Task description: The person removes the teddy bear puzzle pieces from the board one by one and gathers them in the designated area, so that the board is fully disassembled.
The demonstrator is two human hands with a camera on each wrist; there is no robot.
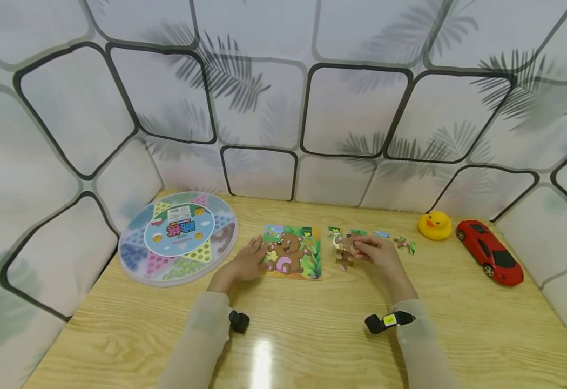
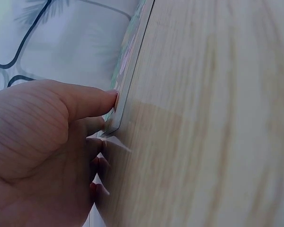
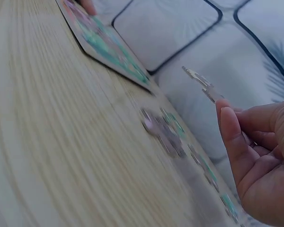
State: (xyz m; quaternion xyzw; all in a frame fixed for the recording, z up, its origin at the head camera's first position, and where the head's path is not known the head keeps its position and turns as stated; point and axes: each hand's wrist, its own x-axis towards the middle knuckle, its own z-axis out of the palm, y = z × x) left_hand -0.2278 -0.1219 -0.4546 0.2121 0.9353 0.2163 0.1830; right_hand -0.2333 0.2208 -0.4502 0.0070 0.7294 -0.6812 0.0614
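Note:
A square bear puzzle board (image 1: 292, 254) lies flat on the table, showing a brown bear on a green and yellow ground. My left hand (image 1: 250, 262) rests at its left edge with fingers extended; in the left wrist view the thumb and fingertips touch the board's corner (image 2: 117, 116). To the right of the board, my right hand (image 1: 380, 256) pinches a puzzle piece (image 3: 202, 84) between thumb and forefinger, raised above the table. Loose brown puzzle pieces (image 1: 344, 260) lie below that hand, and others (image 3: 206, 165) run in a line along the back.
A round Chinese checkers box (image 1: 225, 237) sits at the left of the wooden table (image 1: 303, 335). At the right are a yellow rubber duck (image 1: 435, 226) and a red toy car (image 1: 490, 253). A patterned curtain (image 1: 259, 124) closes off the back and sides.

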